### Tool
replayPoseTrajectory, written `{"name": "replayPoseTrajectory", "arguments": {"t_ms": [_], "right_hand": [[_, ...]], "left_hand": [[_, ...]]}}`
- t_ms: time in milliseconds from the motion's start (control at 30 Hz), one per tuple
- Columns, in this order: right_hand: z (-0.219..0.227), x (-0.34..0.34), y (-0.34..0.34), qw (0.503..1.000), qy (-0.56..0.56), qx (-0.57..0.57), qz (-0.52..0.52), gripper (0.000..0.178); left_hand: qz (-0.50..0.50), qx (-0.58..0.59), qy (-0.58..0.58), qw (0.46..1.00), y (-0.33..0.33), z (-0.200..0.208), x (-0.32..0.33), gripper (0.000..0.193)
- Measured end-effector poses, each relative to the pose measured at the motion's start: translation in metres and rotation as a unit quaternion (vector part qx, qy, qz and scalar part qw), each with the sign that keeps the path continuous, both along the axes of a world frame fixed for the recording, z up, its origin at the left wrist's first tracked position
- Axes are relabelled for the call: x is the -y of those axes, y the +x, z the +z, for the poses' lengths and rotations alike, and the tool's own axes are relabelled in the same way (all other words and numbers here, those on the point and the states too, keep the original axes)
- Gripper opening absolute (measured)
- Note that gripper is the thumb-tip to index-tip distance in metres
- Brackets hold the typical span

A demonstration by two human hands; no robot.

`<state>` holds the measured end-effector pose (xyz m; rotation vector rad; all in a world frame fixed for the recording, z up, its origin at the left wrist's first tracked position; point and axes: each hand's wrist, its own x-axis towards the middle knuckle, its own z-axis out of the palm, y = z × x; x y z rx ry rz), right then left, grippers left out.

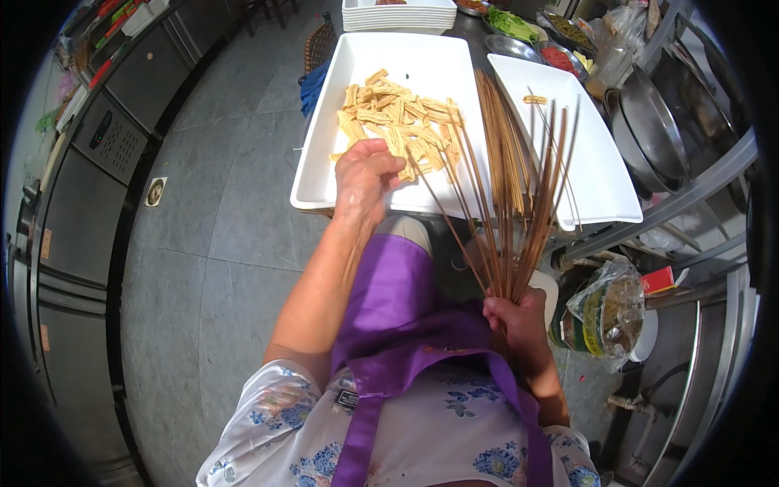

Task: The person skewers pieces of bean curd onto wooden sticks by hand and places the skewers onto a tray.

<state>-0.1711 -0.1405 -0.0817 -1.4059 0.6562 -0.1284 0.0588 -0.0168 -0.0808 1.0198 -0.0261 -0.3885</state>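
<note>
My right hand (519, 318) is wrapped round the lower ends of a fanned bundle of thin brown skewers (510, 252), whose tips spread up and outward. Over the near edge of a white tray (329, 174), my left hand (365, 174) is closed, with thumb and fingers pressed together; what it pinches, if anything, is hidden. Pale yellow strips that look like dried tofu skin (398, 114) lie heaped in this tray, just beyond my left hand. More brown skewers (497, 122) lie between it and a second white tray (596, 187), which holds a small skewered piece (534, 99).
Stacked white trays (398, 18) stand at the back. Plates of greens (510, 26) and red food (560, 58) sit at the far right. Metal bowls (649, 122) lean on a rack at the right, above a bagged tub (607, 316). Steel cabinets (77, 219) line the left.
</note>
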Motion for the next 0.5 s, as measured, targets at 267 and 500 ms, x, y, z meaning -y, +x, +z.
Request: {"name": "replayPoseTrajectory", "arguments": {"t_ms": [267,500], "right_hand": [[-0.007,0.002,0.0,0.999,-0.033,0.008,0.032,0.007],[-0.005,-0.001,-0.001,1.0,-0.014,-0.01,0.02,0.006]], "left_hand": [[0.032,0.047,0.022,0.998,-0.003,0.002,-0.001,0.024],[0.09,0.21,0.14,0.964,-0.003,-0.014,-0.001,0.021]]}}
